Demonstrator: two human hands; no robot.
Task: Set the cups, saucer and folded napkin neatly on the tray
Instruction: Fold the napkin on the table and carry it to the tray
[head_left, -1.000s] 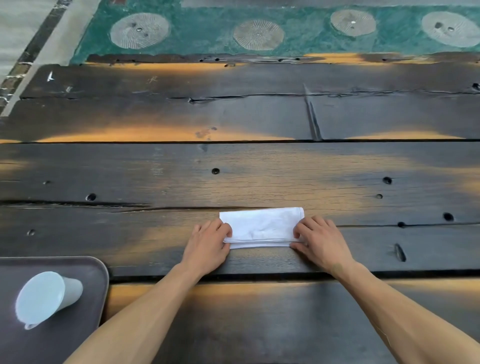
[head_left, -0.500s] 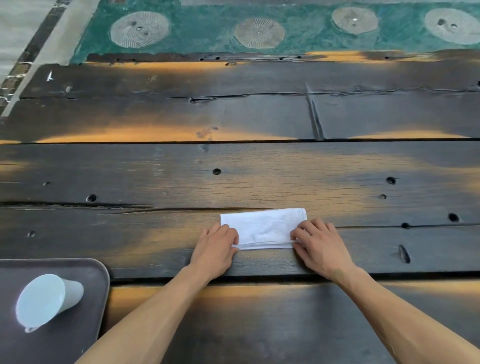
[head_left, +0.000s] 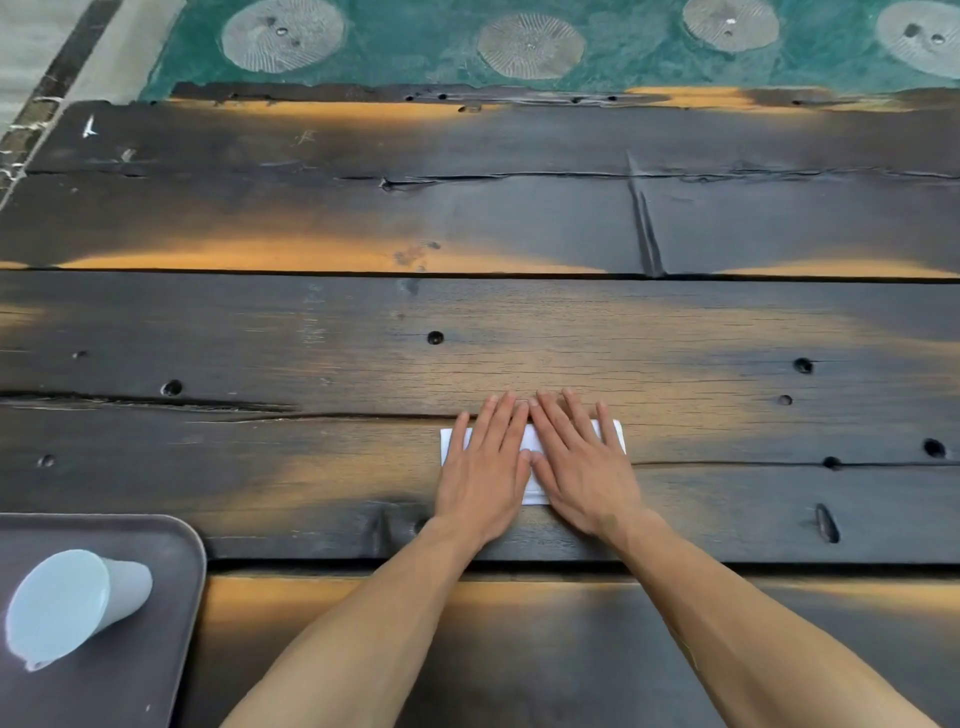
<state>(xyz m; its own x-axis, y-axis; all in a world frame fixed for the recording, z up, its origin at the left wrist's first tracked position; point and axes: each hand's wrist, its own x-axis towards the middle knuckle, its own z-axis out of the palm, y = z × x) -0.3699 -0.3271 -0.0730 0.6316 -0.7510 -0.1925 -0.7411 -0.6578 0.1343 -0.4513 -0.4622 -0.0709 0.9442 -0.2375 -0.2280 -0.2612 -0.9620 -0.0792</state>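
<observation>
A folded white napkin lies on the dark wooden table, mostly hidden under both hands. My left hand lies flat on its left half with straight fingers. My right hand presses flat on its right half, the two hands side by side and touching. At the lower left a dark tray holds a pale blue cup standing upright. No saucer or second cup is in view.
The table is made of wide dark planks with gaps, cracks and small holes. Beyond its far edge lies a green floor with round grey discs. The tray runs off the frame's left and bottom edges.
Both hands moved from gripping the napkin's two ends to lying flat on top of it, side by side. The napkin now looks narrower front to back. Tray and cup have not moved.
</observation>
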